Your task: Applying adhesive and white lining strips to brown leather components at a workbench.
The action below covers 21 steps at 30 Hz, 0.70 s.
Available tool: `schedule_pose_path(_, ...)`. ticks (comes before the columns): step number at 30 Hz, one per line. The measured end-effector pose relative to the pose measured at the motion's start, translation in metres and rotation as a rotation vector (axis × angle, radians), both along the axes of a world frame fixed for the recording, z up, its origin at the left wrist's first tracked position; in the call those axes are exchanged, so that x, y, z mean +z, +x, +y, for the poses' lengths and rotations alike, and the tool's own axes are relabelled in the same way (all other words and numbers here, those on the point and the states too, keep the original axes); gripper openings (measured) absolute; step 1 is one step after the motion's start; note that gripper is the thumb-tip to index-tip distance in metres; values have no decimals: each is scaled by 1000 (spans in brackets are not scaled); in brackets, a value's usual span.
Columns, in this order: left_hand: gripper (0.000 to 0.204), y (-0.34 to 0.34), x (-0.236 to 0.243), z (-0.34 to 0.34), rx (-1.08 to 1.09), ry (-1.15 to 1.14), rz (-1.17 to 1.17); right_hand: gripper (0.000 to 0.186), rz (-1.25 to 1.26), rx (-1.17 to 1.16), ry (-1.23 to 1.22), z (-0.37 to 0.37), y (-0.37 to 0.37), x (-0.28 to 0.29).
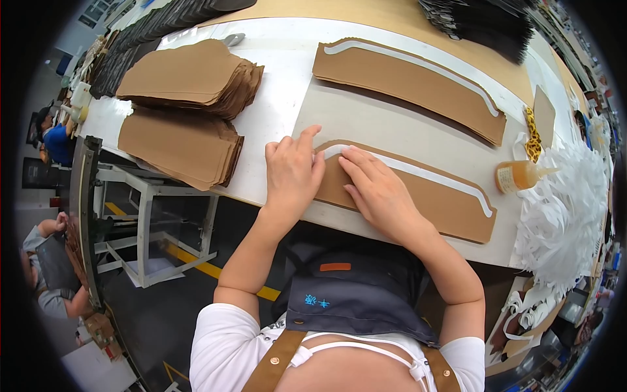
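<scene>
A brown panel (450, 212) lies on the work table in front of me, a white strip (428, 172) running along its curved upper edge. My right hand (380, 193) rests on this panel with its fingers stretched flat; the fingertips press on the strip near its left part. At the panel's left end is my left hand (292, 171), index finger extended and thumb beside the strip's end, the other fingers partly bent. Nothing shows in its grasp. Farther back lies a stack of similar brown panels (405, 80), the top one bearing its own white strip (418, 60).
Two stacks of brown pieces (176, 75) sit to the left. A glue bottle (516, 176) with amber contents stands at right, beside a heap of white strips (565, 202). Black pieces (483, 26) are piled at the back. Other people (59, 140) work at far left.
</scene>
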<state>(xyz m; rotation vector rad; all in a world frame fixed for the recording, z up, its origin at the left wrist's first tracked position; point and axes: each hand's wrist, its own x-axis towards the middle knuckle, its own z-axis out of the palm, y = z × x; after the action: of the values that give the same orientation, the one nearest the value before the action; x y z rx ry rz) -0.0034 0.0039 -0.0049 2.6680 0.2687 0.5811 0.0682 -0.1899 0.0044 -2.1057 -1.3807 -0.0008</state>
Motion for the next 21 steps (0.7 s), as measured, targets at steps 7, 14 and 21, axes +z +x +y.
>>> schedule_pose_path(7,43,-6,6,3,8,5,11,43,32,42,30,9,-1,-2)
schedule_pose_path(14,41,-33,8,12,65,-65,2,44,29,98,23,15,-5,-8)
schedule_pose_path(21,36,-51,-7,7,7,-17,-48,49,2,105,7,18,-8,-12)
